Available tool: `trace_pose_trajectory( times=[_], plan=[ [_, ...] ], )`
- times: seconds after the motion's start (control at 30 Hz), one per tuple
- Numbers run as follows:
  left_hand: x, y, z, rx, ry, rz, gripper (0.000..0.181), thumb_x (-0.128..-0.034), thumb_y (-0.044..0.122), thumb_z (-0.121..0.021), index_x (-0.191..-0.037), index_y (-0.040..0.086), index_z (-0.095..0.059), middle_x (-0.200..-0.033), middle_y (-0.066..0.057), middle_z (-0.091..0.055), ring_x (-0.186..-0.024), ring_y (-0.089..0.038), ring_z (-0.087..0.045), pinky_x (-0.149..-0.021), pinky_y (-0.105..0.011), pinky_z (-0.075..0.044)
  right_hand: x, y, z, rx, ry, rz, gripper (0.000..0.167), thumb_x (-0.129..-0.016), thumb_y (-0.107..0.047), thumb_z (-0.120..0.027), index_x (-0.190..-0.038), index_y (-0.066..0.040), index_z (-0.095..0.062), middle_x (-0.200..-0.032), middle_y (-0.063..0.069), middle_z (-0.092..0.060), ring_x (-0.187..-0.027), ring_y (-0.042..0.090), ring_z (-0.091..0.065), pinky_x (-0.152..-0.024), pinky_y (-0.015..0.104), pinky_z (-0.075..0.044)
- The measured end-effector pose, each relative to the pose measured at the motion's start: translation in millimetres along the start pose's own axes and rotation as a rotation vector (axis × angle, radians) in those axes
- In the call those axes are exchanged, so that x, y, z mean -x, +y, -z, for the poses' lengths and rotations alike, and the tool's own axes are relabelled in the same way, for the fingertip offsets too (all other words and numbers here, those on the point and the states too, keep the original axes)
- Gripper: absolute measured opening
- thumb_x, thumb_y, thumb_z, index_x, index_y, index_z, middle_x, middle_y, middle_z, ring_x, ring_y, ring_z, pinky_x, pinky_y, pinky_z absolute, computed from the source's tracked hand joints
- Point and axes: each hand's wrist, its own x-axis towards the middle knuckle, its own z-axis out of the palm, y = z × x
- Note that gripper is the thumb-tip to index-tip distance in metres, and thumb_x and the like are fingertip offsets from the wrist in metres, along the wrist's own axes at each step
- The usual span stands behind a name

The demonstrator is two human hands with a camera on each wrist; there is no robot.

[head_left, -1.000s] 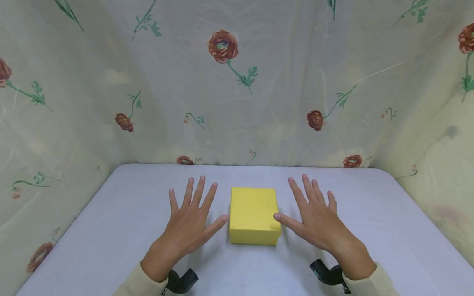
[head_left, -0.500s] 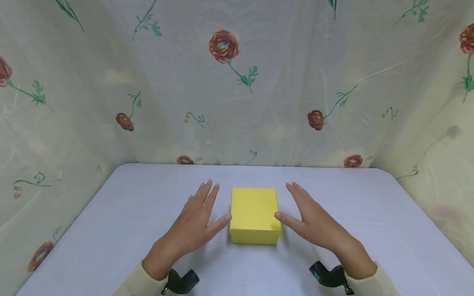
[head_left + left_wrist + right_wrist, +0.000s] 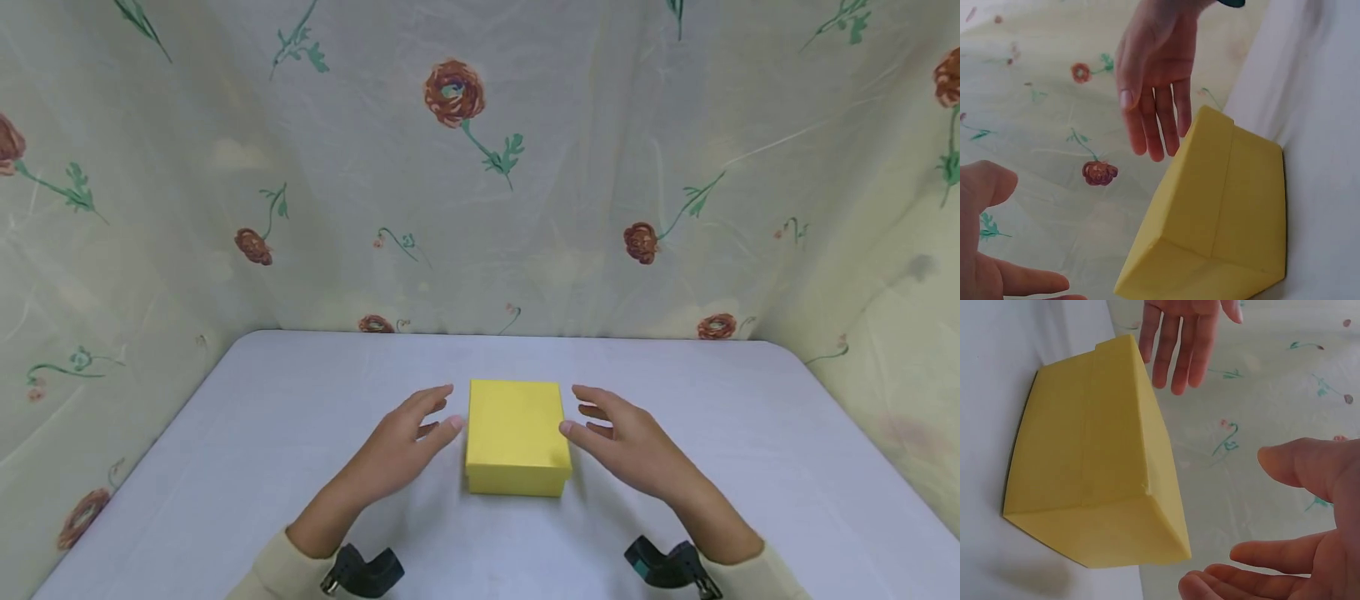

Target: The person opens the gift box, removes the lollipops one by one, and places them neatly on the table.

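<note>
A yellow lidded box (image 3: 517, 425) sits in the middle of the white table, its lid on. My left hand (image 3: 401, 450) hovers at the box's left side, thumb and fingers apart and slightly bent, holding nothing. On the opposite side my right hand (image 3: 630, 442) is held likewise, its palm facing the box. In the left wrist view the box (image 3: 1210, 206) stands between the two hands, and a gap shows between my left fingers and it. The right wrist view shows the box (image 3: 1091, 450) with my right hand (image 3: 1297, 537) apart from it.
The white tabletop (image 3: 300, 383) spreads around the box. A pale curtain (image 3: 525, 275) printed with flowers hangs behind and along both sides. A black wrist camera (image 3: 367, 571) is on the left wrist, and another black camera (image 3: 663, 562) on the right.
Both hands have turned from palms down with fingers spread to palms facing inward, fingers now gently bent. The box has stayed in place.
</note>
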Motion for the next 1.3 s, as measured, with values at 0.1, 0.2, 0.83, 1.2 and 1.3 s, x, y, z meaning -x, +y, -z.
trace_pose_trajectory(
  times=[0.1,0.2,0.83,1.2,1.3],
  plan=[
    [-1.1,0.6,-1.2,0.061,-0.001,0.032,0.058,-0.0967,0.049,-0.050,-0.144,0.016,-0.044,-0.145,-0.001,-0.045,-0.128,-0.022,-0.049,-0.102,-0.046,-0.045,-0.8,-2,-2,-0.002,0.008,-0.023,0.065,-0.094,-0.044,-0.059,-0.144,-0.004,-0.042,-0.144,0.020,-0.045,-0.123,0.037,-0.052,-0.093,0.047,-0.051],
    [-2.4,1.5,-3.0,0.127,-0.018,0.083,0.060,-0.0967,0.053,-0.046,-0.143,0.015,-0.045,-0.144,-0.004,-0.048,-0.122,-0.023,-0.055,-0.102,-0.049,-0.044,-2.4,-3,-3,0.010,0.010,-0.054,0.062,-0.095,-0.042,-0.058,-0.142,-0.005,-0.045,-0.141,0.018,-0.048,-0.122,0.036,-0.053,-0.091,0.048,-0.053],
    [-9.5,-6.2,-13.5,0.422,-0.098,0.159,0.071,-0.0971,0.052,-0.045,-0.143,-0.002,-0.040,-0.148,-0.016,-0.041,-0.133,-0.034,-0.043,-0.097,-0.037,-0.050,-8.3,2,-12,0.000,-0.008,-0.111,0.056,-0.094,-0.042,-0.059,-0.134,-0.003,-0.054,-0.133,0.012,-0.057,-0.117,0.030,-0.056,-0.088,0.044,-0.053],
    [-8.4,-4.6,-17.5,0.405,-0.112,0.149,0.069,-0.0976,0.053,-0.043,-0.144,0.002,-0.041,-0.147,-0.013,-0.043,-0.131,-0.030,-0.045,-0.095,-0.038,-0.051,-8.3,2,-14,-0.051,-0.025,-0.136,0.055,-0.095,-0.040,-0.059,-0.133,-0.002,-0.054,-0.129,0.013,-0.060,-0.102,0.021,-0.065,-0.083,0.041,-0.055],
    [-8.1,-4.9,-18.2,0.395,-0.107,0.143,0.067,-0.0985,0.052,-0.042,-0.143,0.002,-0.042,-0.146,-0.014,-0.044,-0.131,-0.030,-0.046,-0.095,-0.037,-0.051,-8.7,2,-14,-0.070,-0.031,-0.142,0.056,-0.095,-0.040,-0.059,-0.134,-0.001,-0.053,-0.129,0.014,-0.060,-0.097,0.018,-0.067,-0.084,0.041,-0.055]
  ],
)
